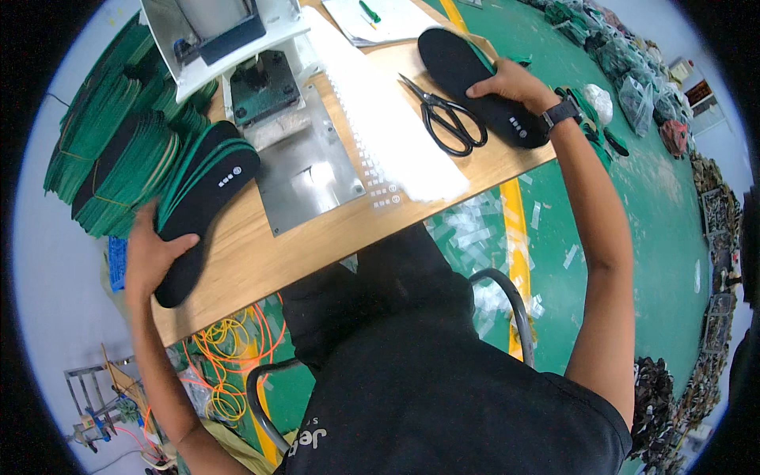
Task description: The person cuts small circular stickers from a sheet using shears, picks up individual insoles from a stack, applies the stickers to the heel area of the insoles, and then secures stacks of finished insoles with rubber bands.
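Head: insole (455, 63) within right grip (511, 85)

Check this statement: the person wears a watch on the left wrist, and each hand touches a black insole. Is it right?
No: the head view shows the watch on the right wrist, not the left. Left hand and right hand each do touch a black insole.
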`<act>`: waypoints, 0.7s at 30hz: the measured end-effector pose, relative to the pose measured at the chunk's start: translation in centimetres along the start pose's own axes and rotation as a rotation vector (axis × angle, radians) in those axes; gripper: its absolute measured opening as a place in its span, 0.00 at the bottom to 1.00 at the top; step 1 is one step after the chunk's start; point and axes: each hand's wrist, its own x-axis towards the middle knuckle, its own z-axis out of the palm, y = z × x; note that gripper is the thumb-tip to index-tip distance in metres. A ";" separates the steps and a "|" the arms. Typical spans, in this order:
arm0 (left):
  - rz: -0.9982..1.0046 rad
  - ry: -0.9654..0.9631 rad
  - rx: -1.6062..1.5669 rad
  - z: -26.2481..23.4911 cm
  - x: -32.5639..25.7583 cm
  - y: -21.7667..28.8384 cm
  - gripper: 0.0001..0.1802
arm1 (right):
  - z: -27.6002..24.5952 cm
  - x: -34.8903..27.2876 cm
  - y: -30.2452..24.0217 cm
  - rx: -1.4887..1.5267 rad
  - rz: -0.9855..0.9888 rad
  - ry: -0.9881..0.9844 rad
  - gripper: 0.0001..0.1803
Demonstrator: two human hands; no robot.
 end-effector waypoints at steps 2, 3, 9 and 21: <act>0.081 0.014 0.111 -2.2 -1.6 0.5 0.43 | -0.7 -0.7 -2.7 -0.237 -0.138 0.114 0.37; 0.084 -0.041 0.112 -1.8 -1.9 0.0 0.41 | -0.3 -0.5 -1.2 -0.282 -0.138 0.139 0.36; 0.147 0.088 0.102 -0.5 -4.5 -0.2 0.32 | -0.2 -3.6 0.5 -0.167 0.039 0.292 0.33; 0.828 0.693 0.117 -1.7 -8.5 5.0 0.21 | 13.5 -8.4 -27.1 0.826 -0.555 -0.828 0.26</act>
